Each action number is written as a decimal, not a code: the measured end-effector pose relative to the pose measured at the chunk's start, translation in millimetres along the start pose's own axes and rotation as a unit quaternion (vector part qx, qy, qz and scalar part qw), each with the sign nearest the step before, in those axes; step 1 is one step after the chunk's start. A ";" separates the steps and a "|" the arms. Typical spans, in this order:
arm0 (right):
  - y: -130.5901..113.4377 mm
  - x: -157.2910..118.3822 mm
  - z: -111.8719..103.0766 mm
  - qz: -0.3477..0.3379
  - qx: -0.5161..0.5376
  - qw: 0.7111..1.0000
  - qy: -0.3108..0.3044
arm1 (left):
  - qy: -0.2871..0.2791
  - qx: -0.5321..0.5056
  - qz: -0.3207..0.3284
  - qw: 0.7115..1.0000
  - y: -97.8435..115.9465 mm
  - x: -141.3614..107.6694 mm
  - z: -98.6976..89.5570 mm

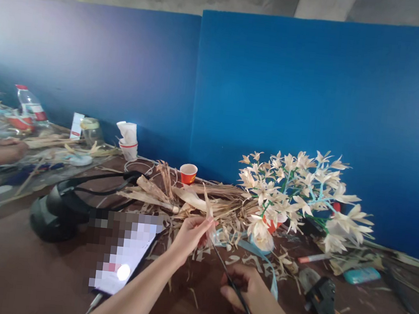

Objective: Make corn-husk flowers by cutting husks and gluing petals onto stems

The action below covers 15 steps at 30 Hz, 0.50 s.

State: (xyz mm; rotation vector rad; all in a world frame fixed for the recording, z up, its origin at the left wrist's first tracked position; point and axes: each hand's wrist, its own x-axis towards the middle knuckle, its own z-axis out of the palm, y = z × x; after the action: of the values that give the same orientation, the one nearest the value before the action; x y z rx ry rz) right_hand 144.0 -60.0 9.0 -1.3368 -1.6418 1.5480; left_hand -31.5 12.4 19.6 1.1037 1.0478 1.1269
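Observation:
My left hand (192, 236) pinches a pale, pointed piece of dried husk (208, 208) upright near the middle of the table. Below and to the right of it, my right hand (249, 293) is closed around a thin dark tool (232, 282), whose narrow tip reaches up to the base of the husk piece. What kind of tool it is cannot be made out. Behind my hands lies a heap of dried husks (227, 201). Cream husk flowers (296, 186) on green and light blue stems stand to the right, and a light blue ribbon (274, 279) hangs below them.
A lit phone (127, 256) with a cable and a black strapped device (65, 207) lie left. Behind are a red paper cup (188, 174) and white cups (128, 143). A glue gun (329, 304) and blue packet (362, 275) lie right. Another person's hand (3, 153) is far left.

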 end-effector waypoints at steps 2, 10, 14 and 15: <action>-0.4 -0.1 1.0 -0.003 -0.008 1.000 0.008 | -0.005 0.000 0.002 1.000 -0.8 -0.1 0.2; 0.7 -0.3 1.8 -0.021 -0.055 0.998 0.032 | -0.014 0.003 0.011 1.000 0.3 -1.4 1.0; 0.5 -0.1 1.5 -0.036 -0.080 0.995 0.046 | -0.014 0.014 0.009 1.000 0.3 -0.9 0.1; 1.1 0.1 1.5 -0.036 -0.078 0.995 0.046 | -0.014 0.015 0.008 1.000 0.3 -0.7 -0.2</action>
State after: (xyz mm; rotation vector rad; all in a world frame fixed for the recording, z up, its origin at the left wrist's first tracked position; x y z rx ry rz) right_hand 143.0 -60.7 7.6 -1.3903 -1.7636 1.3198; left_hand -31.9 11.7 19.9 1.1494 1.0396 1.1085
